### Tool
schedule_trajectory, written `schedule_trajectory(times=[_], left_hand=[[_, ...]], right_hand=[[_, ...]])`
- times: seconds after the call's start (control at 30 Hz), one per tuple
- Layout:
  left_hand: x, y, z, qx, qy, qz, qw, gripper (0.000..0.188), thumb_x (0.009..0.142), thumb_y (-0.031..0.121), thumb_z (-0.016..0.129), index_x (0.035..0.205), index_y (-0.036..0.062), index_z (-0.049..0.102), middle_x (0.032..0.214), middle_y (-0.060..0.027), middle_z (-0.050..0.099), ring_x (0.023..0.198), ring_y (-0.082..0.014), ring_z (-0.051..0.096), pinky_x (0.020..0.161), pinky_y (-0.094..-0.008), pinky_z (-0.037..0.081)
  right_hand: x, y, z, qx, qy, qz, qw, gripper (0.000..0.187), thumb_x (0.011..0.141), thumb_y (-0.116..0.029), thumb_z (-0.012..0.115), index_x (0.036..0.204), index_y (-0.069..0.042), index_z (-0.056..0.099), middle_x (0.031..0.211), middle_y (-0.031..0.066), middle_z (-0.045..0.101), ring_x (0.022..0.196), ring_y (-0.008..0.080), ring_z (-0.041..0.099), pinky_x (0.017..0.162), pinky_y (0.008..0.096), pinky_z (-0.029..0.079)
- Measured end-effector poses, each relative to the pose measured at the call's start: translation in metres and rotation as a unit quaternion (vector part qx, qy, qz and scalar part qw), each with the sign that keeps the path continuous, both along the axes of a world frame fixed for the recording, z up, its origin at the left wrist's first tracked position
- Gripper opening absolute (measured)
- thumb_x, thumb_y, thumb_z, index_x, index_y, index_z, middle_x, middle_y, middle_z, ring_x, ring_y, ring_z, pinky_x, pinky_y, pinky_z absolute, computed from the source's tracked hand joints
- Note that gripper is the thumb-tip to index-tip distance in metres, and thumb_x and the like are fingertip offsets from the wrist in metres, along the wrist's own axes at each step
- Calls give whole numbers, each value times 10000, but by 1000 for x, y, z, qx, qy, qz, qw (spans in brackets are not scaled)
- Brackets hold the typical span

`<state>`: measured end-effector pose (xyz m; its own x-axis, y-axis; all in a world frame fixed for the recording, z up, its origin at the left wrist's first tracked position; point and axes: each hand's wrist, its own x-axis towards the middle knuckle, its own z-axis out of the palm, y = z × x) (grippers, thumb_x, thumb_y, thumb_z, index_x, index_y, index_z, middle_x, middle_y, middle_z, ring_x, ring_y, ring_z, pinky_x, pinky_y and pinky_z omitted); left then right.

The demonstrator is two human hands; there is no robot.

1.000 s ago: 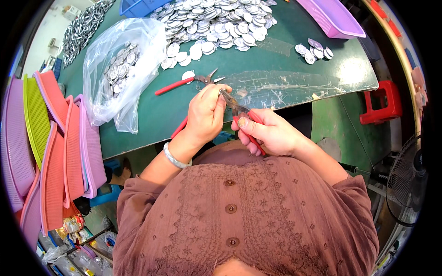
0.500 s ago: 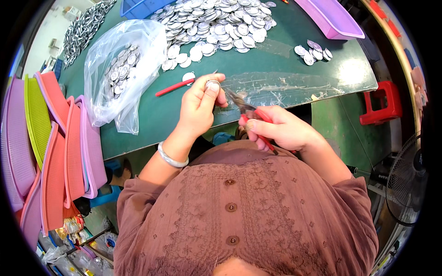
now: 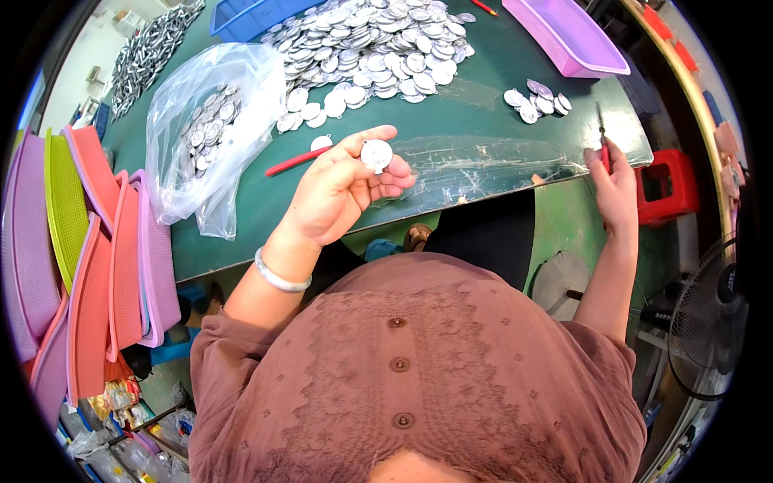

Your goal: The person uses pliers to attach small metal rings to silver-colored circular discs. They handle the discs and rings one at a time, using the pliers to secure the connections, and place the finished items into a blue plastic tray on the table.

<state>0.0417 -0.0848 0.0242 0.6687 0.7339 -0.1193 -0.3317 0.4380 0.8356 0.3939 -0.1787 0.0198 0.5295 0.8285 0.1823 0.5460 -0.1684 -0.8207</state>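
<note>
A round silver metal disc (image 3: pixel 377 153) with small loops at its edge rests on the fingers of my left hand (image 3: pixel 330 189), the thumb beside it. Off to the right, my right hand (image 3: pixel 615 187) grips red-handled pliers (image 3: pixel 604 150), their dark tip pointing away over the table corner. A red-handled tool (image 3: pixel 291 163) lies on the green table (image 3: pixel 483 153) just left of my left hand, partly hidden by it. Beyond is a large heap of similar discs (image 3: pixel 378 48). A small group of discs (image 3: pixel 535 103) lies near the right end of the table.
A clear plastic bag (image 3: pixel 173 153) with discs inside stands at the left. A blue bin (image 3: pixel 241 28) and a purple basket (image 3: pixel 555 44) are at the back. Stacked baskets (image 3: pixel 88 241) fill the left side. A red stool (image 3: pixel 676 189) and a fan (image 3: pixel 700 322) are at the right.
My right hand has moved away from my left hand with the pliers, out to the table's right corner. My left hand has opened out somewhat, showing the disc's face.
</note>
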Motion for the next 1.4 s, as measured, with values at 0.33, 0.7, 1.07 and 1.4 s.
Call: schedule_trajectory(times=[0.33,0.7,1.07,1.4], left_hand=[[13,11,7,-78,-51,-42,995,475,906,267,303,1246,-61,346,1109,-237,522,1005,-310,547,878,-378,440],[20,11,16,-41,95,12,995,323,903,234,411,1089,-16,495,905,-141,610,766,-203,619,668,-286,497],[11,7,20,-40,156,75,984,251,889,203,446,1002,0,540,804,-88,614,634,-136,581,562,-225,447],[-8,2,29,-39,164,105,980,164,866,113,461,956,9,550,780,-77,605,517,-67,494,462,-159,394]], right_hand=[[118,43,-16,-147,-313,-226,911,664,733,-476,573,1148,34,478,1071,250,540,1009,355,523,853,409,405],[109,92,-18,-255,-334,-226,879,652,723,-530,575,1085,9,509,1149,198,492,1095,334,454,876,464,381],[124,66,-10,-260,-285,-75,919,914,652,-610,587,1329,-77,285,1294,228,336,1208,360,323,965,471,276],[8,38,79,57,-359,210,908,366,764,-155,590,1100,-23,525,1089,144,551,997,287,530,845,343,421]])
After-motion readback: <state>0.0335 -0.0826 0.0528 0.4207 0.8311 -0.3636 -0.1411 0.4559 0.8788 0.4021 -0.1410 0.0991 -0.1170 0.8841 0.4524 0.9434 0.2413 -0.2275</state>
